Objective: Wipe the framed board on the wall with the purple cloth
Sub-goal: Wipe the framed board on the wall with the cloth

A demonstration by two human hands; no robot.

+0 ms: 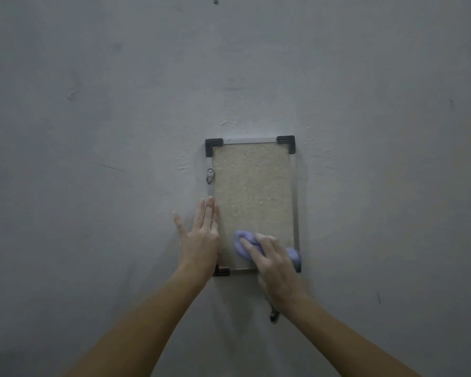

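1. The right hand (pixel 272 265), fingers bent, grips the bunched purple cloth (pixel 241 240) and presses it on the board's lower right part.
2. The left hand (pixel 201 240) lies flat with straight fingers on the board's left edge.
3. The framed board (pixel 253 191) hangs upright on the grey wall (pixel 93 104).

1. A plain grey wall (pixel 93 159) fills the whole view, its matt paint unevenly mottled.
2. A small dark screw head (pixel 215 1) sits in it close to the top edge, a little left of centre.
3. A pale chipped patch (pixel 71 93) shows in the upper left part, and tiny white flecks (pixel 224 122) lie near the middle.
4. A short dark scratch (pixel 378 297) marks the lower right part.
5. The light is dim and even, darker toward the corners.
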